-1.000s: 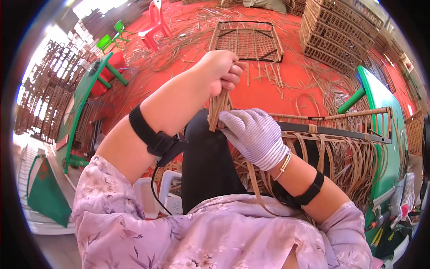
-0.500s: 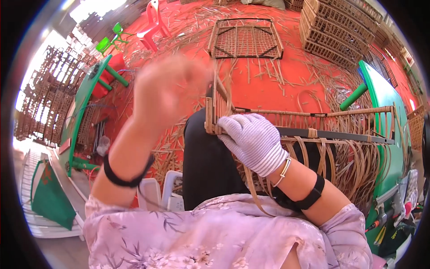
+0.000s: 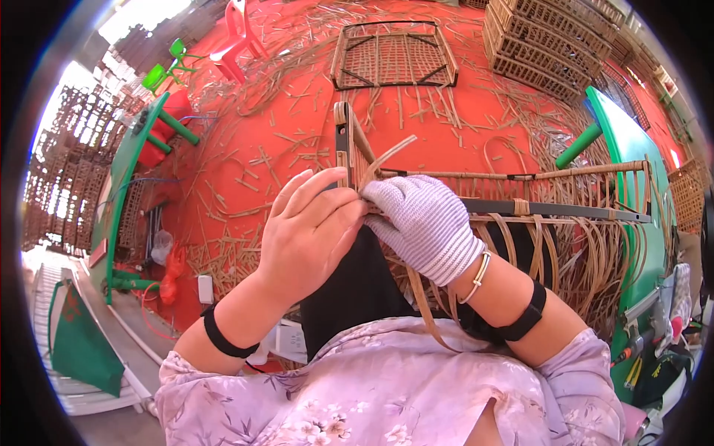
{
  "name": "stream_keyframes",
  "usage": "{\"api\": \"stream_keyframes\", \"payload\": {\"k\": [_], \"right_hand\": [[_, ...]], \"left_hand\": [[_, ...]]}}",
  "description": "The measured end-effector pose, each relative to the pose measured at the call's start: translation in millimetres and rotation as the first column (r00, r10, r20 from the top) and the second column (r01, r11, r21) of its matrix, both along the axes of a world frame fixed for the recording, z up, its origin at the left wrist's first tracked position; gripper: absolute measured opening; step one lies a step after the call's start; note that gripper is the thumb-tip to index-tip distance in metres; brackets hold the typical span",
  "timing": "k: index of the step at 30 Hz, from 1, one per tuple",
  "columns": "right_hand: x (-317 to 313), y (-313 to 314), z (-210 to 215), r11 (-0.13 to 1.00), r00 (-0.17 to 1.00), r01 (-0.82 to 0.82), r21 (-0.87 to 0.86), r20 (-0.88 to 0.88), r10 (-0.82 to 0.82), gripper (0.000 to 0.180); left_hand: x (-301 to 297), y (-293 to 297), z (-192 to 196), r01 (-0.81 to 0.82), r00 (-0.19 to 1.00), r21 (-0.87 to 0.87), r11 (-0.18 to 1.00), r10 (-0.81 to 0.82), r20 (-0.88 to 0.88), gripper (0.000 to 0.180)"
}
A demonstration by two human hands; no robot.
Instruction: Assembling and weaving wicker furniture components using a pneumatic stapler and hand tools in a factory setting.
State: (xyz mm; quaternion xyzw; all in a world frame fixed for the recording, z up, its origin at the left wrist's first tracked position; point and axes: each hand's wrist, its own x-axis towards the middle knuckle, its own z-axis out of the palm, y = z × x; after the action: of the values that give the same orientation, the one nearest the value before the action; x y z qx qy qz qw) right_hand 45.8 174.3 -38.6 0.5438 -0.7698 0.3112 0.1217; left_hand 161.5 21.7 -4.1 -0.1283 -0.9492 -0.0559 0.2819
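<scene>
Pinching a thin cane strip (image 3: 387, 157), the bare left hand (image 3: 309, 230) has its grip pressed together at the corner post of the half-woven basket frame (image 3: 520, 215) across the lap. Touching it, the gloved right hand (image 3: 424, 227) closes on the same strip. Finished crates (image 3: 550, 37) stand farther right.

The left hand (image 3: 312, 230), raised high and blurred half a second ago, is now back down against the gloved right hand (image 3: 424, 227) at the corner post (image 3: 343, 145) of the rattan frame (image 3: 520, 208). A thin strip (image 3: 387, 157) now curls up between them.
</scene>
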Motion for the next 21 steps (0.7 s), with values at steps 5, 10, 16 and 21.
{"api": "stream_keyframes", "payload": {"k": [5,10,16,21], "right_hand": [[3,0,5,1.0,1.0,0.008,0.019,0.02,-0.008,0.022],[8,4,10,0.992,0.999,-0.004,-0.128,-0.045,-0.001,0.028],[38,44,5,0.953,0.896,-0.301,0.041,0.356,0.267,0.032],[31,36,-21,0.97,0.305,0.025,-0.24,0.926,0.221,0.035]], "left_hand": [[-1,-1,0,-0.001,1.0,-0.008,1.0,0.0,-0.02,0.021],[-6,-4,3,0.023,0.999,-0.041,0.999,-0.022,0.027,0.021],[-12,-9,1,0.08,0.994,0.059,0.995,-0.084,0.064,0.022],[-12,-10,1,0.063,0.993,0.08,0.995,-0.07,0.092,0.022]]}}
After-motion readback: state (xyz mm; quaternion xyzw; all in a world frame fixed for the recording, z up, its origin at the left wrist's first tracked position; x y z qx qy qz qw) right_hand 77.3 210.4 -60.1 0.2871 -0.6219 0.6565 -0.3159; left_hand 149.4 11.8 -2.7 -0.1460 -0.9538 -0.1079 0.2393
